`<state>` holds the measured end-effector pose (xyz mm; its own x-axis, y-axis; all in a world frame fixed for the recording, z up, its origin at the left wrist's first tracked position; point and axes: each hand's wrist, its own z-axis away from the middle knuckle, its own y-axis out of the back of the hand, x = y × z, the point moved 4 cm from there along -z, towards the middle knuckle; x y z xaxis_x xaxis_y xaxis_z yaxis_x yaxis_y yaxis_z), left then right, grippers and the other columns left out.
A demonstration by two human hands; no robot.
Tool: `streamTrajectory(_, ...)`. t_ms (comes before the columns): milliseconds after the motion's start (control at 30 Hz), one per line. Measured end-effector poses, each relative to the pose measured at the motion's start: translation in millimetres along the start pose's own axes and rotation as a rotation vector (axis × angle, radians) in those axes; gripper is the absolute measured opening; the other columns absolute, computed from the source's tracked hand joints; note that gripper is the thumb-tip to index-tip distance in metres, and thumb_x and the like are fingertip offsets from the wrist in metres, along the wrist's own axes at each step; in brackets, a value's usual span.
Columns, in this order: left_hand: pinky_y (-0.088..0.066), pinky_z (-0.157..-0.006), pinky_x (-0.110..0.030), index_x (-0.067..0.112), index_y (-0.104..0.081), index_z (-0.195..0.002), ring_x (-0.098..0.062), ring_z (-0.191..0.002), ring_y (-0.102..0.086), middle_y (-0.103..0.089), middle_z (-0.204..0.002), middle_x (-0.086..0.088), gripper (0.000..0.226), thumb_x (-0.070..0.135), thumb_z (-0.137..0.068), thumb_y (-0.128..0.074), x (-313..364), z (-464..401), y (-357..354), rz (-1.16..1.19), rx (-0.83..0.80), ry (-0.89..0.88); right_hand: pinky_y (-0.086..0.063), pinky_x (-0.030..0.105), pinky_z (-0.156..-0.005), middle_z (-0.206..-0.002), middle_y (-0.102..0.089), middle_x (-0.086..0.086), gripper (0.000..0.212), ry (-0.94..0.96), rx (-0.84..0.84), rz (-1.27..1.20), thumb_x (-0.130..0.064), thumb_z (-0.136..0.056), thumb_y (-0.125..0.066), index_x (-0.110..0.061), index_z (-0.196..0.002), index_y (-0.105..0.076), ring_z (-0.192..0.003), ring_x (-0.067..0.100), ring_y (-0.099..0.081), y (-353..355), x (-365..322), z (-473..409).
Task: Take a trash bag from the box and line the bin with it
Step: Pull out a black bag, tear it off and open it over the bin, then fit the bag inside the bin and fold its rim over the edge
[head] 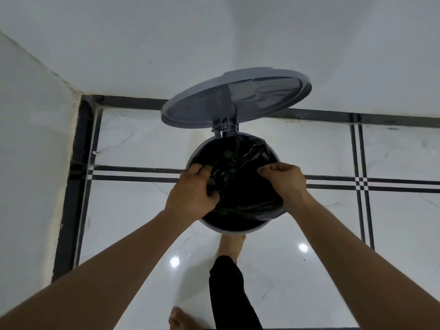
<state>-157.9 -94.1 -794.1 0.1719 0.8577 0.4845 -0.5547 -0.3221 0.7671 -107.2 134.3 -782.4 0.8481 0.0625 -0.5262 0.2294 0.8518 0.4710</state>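
Note:
A round grey pedal bin (234, 231) stands on the floor below me, its grey lid (235, 98) swung up and back on its hinge. A crumpled black trash bag (240, 177) fills the bin's mouth. My left hand (192, 189) grips the bag's plastic at the bin's left rim. My right hand (284, 178) pinches the bag at the right side, fingers closed on the film. The bag's near edge drapes toward the front rim. No box of bags is in view.
White glossy floor tiles (297, 270) with black stripe borders surround the bin. White walls (214, 44) meet in a corner at the left behind it. My bare foot (229, 245) rests at the bin's front, on the pedal side; the other foot (181, 320) is at the bottom edge.

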Motion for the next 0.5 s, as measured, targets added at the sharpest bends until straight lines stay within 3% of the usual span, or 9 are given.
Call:
streamTrajectory(67,-0.051,-0.093,-0.043,0.023,-0.055,-0.145,-0.035,-0.119,-0.049,-0.059,-0.136,-0.004,0.054,0.037,-0.093,-0.061,1.4,-0.1,4.7,0.108,0.111,0.115,-0.062,0.046,-0.087,-0.083,-0.079,0.0,0.016,-0.036,-0.045,-0.088,-0.033,-0.067,-0.086,-0.024,-0.078,-0.077,-0.089,0.027,-0.076,-1.1,5.7,-4.3)
streamTrajectory(167,-0.049,-0.084,-0.047,0.022,-0.062,-0.137,-0.037,-0.109,-0.052,-0.066,-0.126,-0.004,0.044,0.032,-0.094,-0.06,6.6,1.9,15.5,-0.026,0.301,0.171,-0.064,0.043,-0.071,-0.09,-0.074,0.0,0.009,0.005,0.086,-0.171,-0.022,-0.081,-0.074,-0.027,-0.083,-0.067,-0.087,0.027,-0.074,0.8,7.2,-7.4)
streamTrajectory(233,-0.05,-0.076,-0.046,0.018,-0.064,-0.134,-0.037,-0.102,-0.055,-0.063,-0.123,-0.008,0.046,0.025,-0.089,-0.064,7.1,3.2,16.1,-0.124,0.364,0.14,-0.058,0.036,-0.06,-0.095,-0.069,0.004,0.02,-0.124,-0.057,-0.184,-0.009,-0.09,-0.061,-0.028,-0.089,-0.066,-0.084,0.026,-0.068,-16.4,16.9,0.2)
streamTrajectory(333,-0.055,-0.075,-0.047,0.016,-0.059,-0.141,-0.035,-0.102,-0.055,-0.054,-0.124,-0.013,0.056,0.017,-0.085,-0.069,4.6,2.4,13.6,-0.144,0.33,0.102,-0.059,0.038,-0.079,-0.103,-0.074,0.009,0.032,-0.227,-0.244,-0.155,0.003,-0.089,-0.058,-0.023,-0.091,-0.077,-0.101,0.031,-0.069,-35.4,30.9,5.5)
streamTrajectory(400,-0.056,-0.077,-0.046,0.015,-0.057,-0.144,-0.035,-0.106,-0.053,-0.053,-0.123,-0.013,0.061,0.014,-0.085,-0.07,3.6,0.8,12.2,-0.144,0.285,0.081,-0.06,0.041,-0.092,-0.103,-0.079,0.01,0.023,-0.255,-0.196,-0.337,-0.002,-0.083,-0.071,-0.019,-0.093,-0.082,-0.104,0.031,-0.072,-30.9,28.3,5.6)
streamTrajectory(467,-0.054,-0.078,-0.045,0.015,-0.058,-0.144,-0.034,-0.107,-0.053,-0.054,-0.121,-0.012,0.058,0.016,-0.087,-0.067,3.6,-0.4,11.7,-0.148,0.266,0.058,-0.06,0.041,-0.092,-0.098,-0.081,0.006,0.018,-0.26,-0.123,-0.491,-0.01,-0.078,-0.079,-0.019,-0.094,-0.083,-0.098,0.028,-0.075,-22.6,28.5,7.4)
streamTrajectory(500,-0.054,-0.078,-0.044,0.015,-0.059,-0.142,-0.034,-0.106,-0.053,-0.055,-0.119,-0.012,0.055,0.019,-0.088,-0.066,4.4,-0.3,12.1,-0.148,0.268,0.048,-0.06,0.039,-0.094,-0.095,-0.081,0.002,0.017,-0.218,-0.095,-0.433,-0.013,-0.077,-0.081,-0.022,-0.091,-0.084,-0.097,0.024,-0.075,-18.6,30.7,6.8)
